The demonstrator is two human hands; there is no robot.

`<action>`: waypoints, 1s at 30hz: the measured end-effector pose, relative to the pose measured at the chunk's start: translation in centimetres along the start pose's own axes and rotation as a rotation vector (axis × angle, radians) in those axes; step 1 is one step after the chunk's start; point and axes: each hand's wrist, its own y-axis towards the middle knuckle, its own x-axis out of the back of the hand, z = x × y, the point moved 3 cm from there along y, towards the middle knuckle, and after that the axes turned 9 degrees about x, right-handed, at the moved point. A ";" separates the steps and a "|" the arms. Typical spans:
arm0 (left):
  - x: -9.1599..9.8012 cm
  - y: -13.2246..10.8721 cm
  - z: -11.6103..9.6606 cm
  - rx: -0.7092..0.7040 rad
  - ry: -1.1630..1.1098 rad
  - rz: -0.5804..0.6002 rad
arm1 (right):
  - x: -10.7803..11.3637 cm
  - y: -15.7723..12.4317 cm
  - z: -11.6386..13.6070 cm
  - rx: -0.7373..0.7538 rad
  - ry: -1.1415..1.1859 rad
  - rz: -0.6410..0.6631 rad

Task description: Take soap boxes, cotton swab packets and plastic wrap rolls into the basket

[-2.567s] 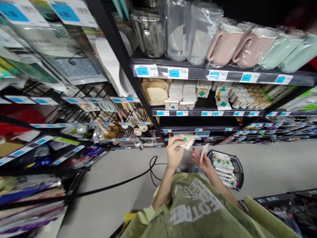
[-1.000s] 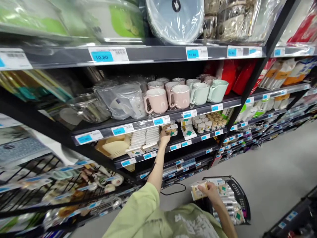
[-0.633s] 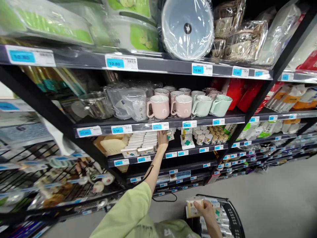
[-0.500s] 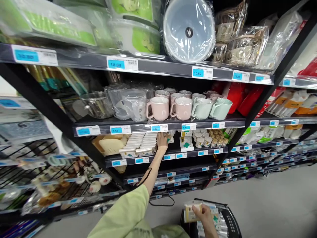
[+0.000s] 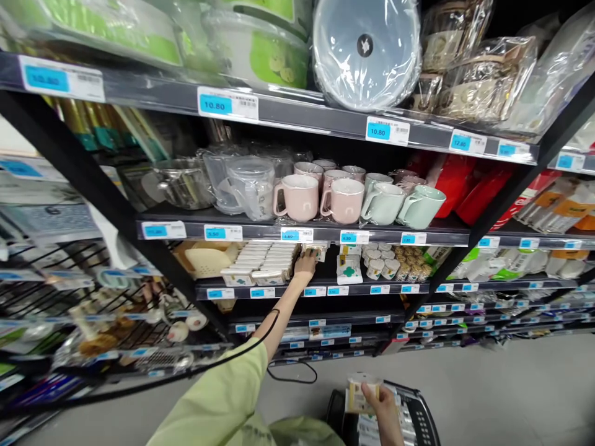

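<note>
Under leftmost pink mug (image 5: 300,201), wrapped pkt (image 5: 320,249) is touched by L hand (image 5: 305,264); whether gripped can't be told. Well below mug, beige pkt (image 5: 357,399) is pinched by R hand (image 5: 385,409); edge-hold is advised.

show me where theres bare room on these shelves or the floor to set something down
On the shelf, a narrow gap lies between the left hand and the green-cross packets. The lower shelf looks bare where visible. Floor is open right of the basket. Crowded: the mugs, and the white boxes beside the hand.
</note>
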 end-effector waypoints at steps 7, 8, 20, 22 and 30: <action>-0.1 1.9 -0.2 0.015 -0.031 -0.033 | 0.6 0.4 -1.0 -0.128 0.186 -0.246; -0.2 1.8 -0.1 0.015 -0.035 -0.033 | 0.7 0.4 -1.2 -0.118 0.191 -0.251; -0.4 1.0 0.3 0.028 -0.082 0.008 | 0.2 0.1 -1.9 -0.110 0.214 -0.238; -0.2 0.9 0.3 0.027 -0.095 0.009 | 0.1 0.1 -1.6 -0.117 0.213 -0.254; -0.3 -1.6 0.5 -0.005 -0.109 0.027 | 0.7 0.7 4.1 -0.002 0.678 -0.412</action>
